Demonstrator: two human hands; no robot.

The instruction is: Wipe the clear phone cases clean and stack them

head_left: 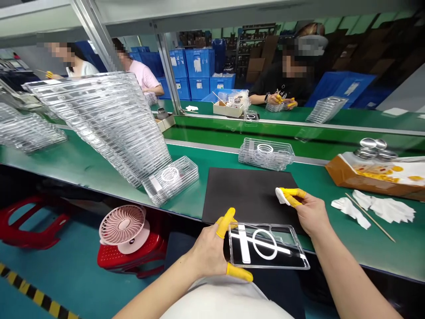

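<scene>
My left hand (212, 246), with yellow finger cots on its fingertips, grips the left end of a clear phone case (292, 261). The case has a white ring and a white strip and sits just in front of the black mat (245, 190). Over the mat's right side, my right hand (310, 210) pinches a small white wipe (281, 196) between yellow-covered fingertips, apart from the case. Left of the mat lies a short stack of clear cases (172, 179), and another stack (265, 153) lies behind the mat.
A tall leaning stack of clear cases (106, 124) rises at left. To the right are white wipes (392, 208), a wooden stick (372, 218) and an orange-brown box (341, 173). A pink fan (123, 225) stands on a red stool (109, 261). Co-workers sit across the bench.
</scene>
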